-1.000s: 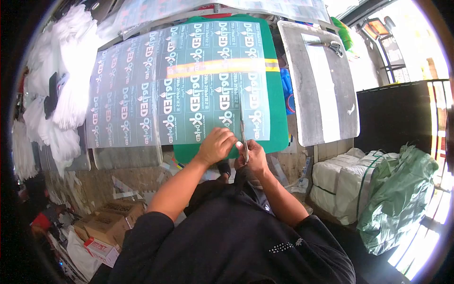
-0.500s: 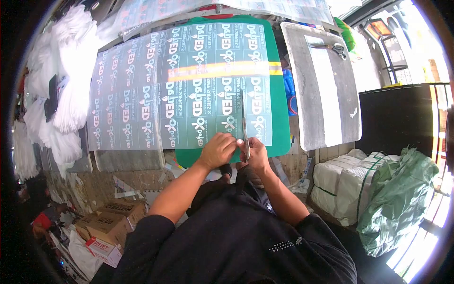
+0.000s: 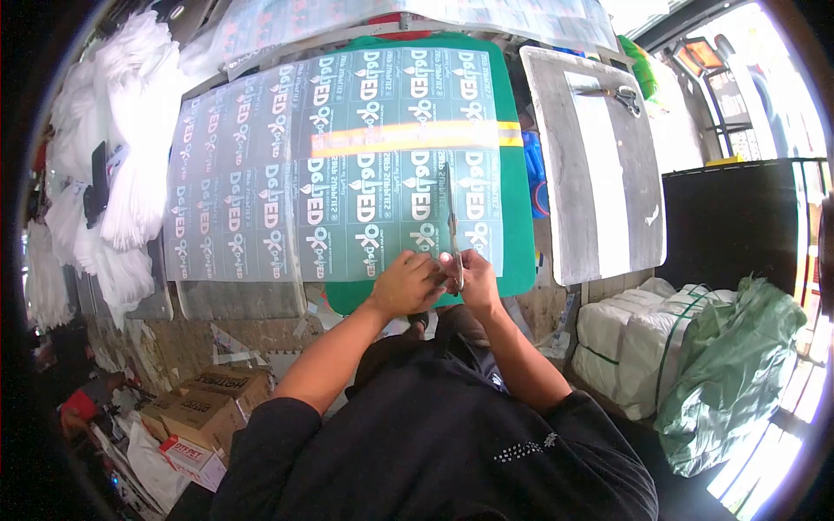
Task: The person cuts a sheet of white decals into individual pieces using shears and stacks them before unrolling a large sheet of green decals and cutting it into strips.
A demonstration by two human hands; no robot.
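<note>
A translucent film sheet [image 3: 347,208] printed with rows of white lettering lies over a green board [image 3: 518,200]. My right hand [image 3: 477,280] is closed around scissors [image 3: 455,233], whose blades point away from me along a gap between two printed columns near the sheet's right side. Close beside it, my left hand [image 3: 405,285] has its fingers curled on the sheet's near edge, pinching it. The hands almost touch, and the left fingertips are partly hidden. A bright yellow-orange band of light crosses the sheet and the board.
At right stands a grey board [image 3: 556,174] with a white strip and another pair of scissors [image 3: 627,101]. Bundles of white material [image 3: 135,130] hang at left. Cardboard boxes [image 3: 204,408] sit low at left, and wrapped white bales [image 3: 621,343] with a green sack [image 3: 734,382] at right.
The view has shifted slightly, so the boards appear a little lower. Both hands stay at the sheet's near edge, and the scissors remain between the same two columns.
</note>
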